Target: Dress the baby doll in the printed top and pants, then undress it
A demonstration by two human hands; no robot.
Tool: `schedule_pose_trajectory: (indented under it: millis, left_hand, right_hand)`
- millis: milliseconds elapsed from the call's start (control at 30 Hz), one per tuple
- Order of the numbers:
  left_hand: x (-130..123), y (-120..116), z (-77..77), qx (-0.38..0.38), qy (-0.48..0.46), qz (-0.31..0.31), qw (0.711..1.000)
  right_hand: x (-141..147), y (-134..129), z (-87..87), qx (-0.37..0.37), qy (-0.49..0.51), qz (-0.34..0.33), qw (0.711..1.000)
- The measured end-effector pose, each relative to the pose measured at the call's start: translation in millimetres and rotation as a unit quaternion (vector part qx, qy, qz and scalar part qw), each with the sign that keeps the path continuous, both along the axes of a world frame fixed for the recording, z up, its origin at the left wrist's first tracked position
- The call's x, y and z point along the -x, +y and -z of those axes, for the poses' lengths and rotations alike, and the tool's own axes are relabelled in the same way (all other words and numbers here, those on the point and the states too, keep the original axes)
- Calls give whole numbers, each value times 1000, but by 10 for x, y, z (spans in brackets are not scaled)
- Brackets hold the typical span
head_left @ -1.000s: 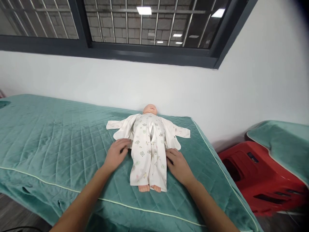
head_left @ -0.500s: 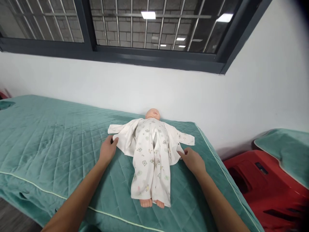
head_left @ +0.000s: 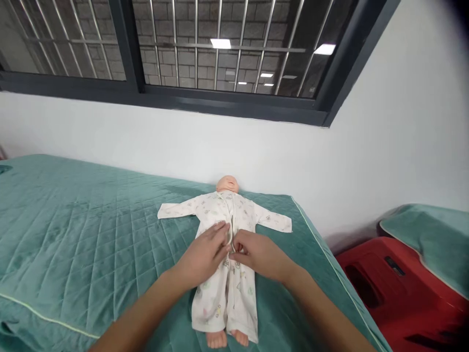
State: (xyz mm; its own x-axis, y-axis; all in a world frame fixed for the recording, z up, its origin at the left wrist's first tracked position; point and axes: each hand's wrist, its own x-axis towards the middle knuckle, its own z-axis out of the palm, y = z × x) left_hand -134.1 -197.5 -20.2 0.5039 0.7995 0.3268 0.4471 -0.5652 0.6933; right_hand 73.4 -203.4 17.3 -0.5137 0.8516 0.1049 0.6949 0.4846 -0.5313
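Note:
A baby doll (head_left: pixel 227 184) lies on its back on a green quilted cover (head_left: pixel 110 239), its head toward the wall and its bare feet toward me. It wears white printed trousers (head_left: pixel 242 298) and a long-sleeved white printed baby top (head_left: pixel 216 205) with both sleeves spread out sideways. The two front panels of the top meet near the middle, with a narrow gap between them. My left hand (head_left: pixel 205 252) is at the left panel's edge, fingers close together. My right hand (head_left: pixel 262 254) pinches the right panel's edge with curled fingers. The hands nearly touch, and their fingertips partly hide the cloth.
A white wall (head_left: pixel 176 142) rises directly behind the doll, below a dark-framed window (head_left: pixel 227 105) with metal bars. Right of the covered surface stands a red plastic stool (head_left: pixel 399 288), with a green cloth (head_left: pixel 428 239) partly over it.
Both hands have moved inward from the doll's sides to its middle. The top's panels, spread outward before, now lie over the doll's front. The view has tilted up slightly.

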Motion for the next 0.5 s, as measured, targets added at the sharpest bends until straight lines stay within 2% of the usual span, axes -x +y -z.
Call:
schedule_pose_trajectory:
  millis: [67,133,233,300,367,433,500]
  left_hand:
    - [41,55,129,-2,-16,-10,1000]
    - [80,211,213,4,-63,-71,995]
    - [32,576,220,3,-76,-144,987]
    - [-65,829,137,1,-60,-147,987]
    - [-159,1041,-1,14,-58,-120,991]
    - [-209,1204,-149,64,-84,-77,991]
    - [-220,1333,-243,107,-128,-82,983]
  right_hand:
    - [-49,27,20,27,46,33,998]
    - [-105,155,36,30,112,101,988]
    - [-102,523,80,-14,188,213,959]
    - [-39,838,128,-47,214,264,939]
    - [42,1141,183,-63,224,293,928]
    - [114,1370,237,-71,211,310,924]
    - [161,1491,282,-77,189,326,923]
